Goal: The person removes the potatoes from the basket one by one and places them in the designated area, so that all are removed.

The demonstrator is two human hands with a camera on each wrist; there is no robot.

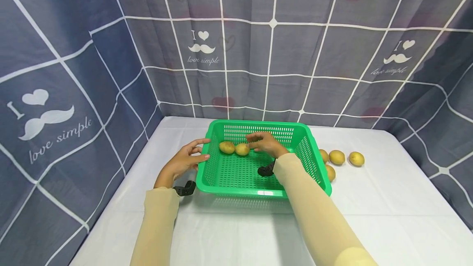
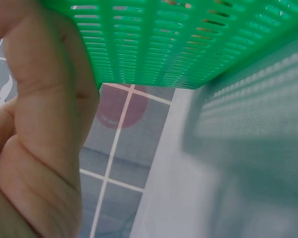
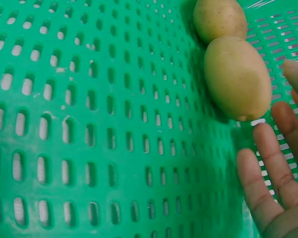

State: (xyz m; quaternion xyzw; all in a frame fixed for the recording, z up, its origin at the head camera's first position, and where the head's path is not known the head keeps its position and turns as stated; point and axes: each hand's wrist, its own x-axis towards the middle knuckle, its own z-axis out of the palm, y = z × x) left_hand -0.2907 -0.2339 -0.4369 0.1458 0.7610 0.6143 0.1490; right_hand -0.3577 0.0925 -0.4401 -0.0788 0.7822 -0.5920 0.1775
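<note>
A green plastic basket [image 1: 236,192] with slotted walls stands on the white table. At its left side, my left hand [image 1: 183,160] holds the rim, thumb and index finger on the edge and other fingers against the outer wall [image 2: 149,54]. Inside, two potatoes lie side by side near the back left: one potato [image 1: 226,147] farther left, the other potato [image 1: 242,149] nearer my right hand [image 1: 267,143]. That hand reaches over the basket with nothing in its grasp. In the right wrist view, its spread fingers [image 3: 275,166] are right beside the nearer potato [image 3: 238,79].
Several more potatoes lie on the table right of the basket, among them one potato [image 1: 336,157] and another potato [image 1: 356,159] farther out. A grey checked curtain [image 1: 244,48] hangs behind and along both sides of the table [image 1: 391,200]. Black wrist cameras sit under both wrists.
</note>
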